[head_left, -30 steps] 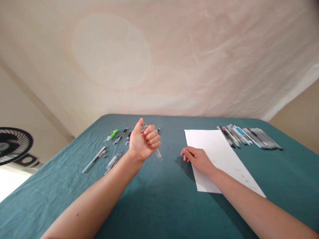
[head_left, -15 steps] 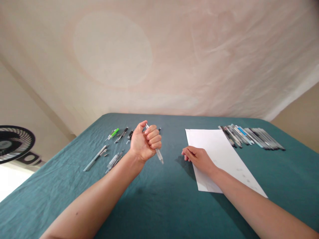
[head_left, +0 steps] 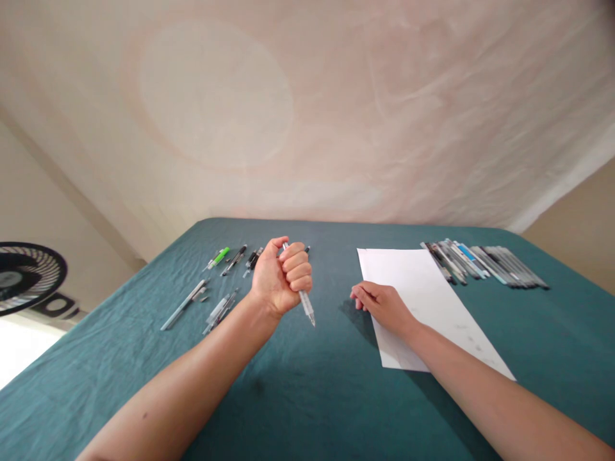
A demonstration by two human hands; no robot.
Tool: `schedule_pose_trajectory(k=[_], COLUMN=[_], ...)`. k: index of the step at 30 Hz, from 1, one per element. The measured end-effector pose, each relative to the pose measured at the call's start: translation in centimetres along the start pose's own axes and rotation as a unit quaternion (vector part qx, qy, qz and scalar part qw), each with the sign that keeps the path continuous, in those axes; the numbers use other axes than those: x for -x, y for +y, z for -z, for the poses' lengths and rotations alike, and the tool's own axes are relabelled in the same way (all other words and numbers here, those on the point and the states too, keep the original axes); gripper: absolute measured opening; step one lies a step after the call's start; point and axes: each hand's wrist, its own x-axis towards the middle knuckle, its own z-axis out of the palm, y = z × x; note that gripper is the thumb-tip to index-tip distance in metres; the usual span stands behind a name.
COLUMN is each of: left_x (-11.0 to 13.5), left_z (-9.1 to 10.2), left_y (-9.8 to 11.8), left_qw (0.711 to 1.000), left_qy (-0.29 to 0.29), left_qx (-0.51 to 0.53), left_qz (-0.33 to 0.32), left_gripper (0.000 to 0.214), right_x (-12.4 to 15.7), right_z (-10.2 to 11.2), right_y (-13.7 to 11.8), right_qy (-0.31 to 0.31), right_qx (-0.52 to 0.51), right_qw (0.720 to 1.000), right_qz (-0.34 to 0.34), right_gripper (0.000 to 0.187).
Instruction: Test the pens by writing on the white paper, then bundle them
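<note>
My left hand [head_left: 282, 276] is raised above the teal tablecloth [head_left: 307, 384] in a fist, wrapped round a clear pen [head_left: 304, 301] whose tip points down and toward me. My thumb rests over the pen's top end. My right hand [head_left: 379, 305] lies on the left edge of a white sheet of paper [head_left: 427, 301], its fingers curled loosely with nothing visible in them.
Several pens and loose pen parts [head_left: 216, 282] lie scattered at the far left. A row of several pens [head_left: 485, 264] lies side by side at the far right, beyond the paper. A fan [head_left: 26, 275] stands off the table's left. A cream cloth hangs behind.
My left hand has shifted slightly toward me and lower, and the pen now reaches further down from the fist. My right hand has stayed on the paper.
</note>
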Motion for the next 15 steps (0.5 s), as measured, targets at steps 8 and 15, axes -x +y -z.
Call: schedule_pose_trajectory(k=[8,15], left_x=[-0.01,-0.01], left_z=[-0.14,-0.22], left_y=[-0.08,-0.32], left_qw=[1.0,0.999], left_qy=[-0.013,-0.034], left_qx=[0.02,0.022], left_qz=[0.007,0.032], left_gripper=[0.037,0.043], right_x=[0.04,0.01], right_z=[0.02,-0.02], right_y=[-0.03,0.06], right_qy=[-0.005,-0.004], right_qx=[0.004,0.006], right_qw=[1.0,1.0], right_qz=[-0.001,0.0], right_gripper=[0.036,0.037])
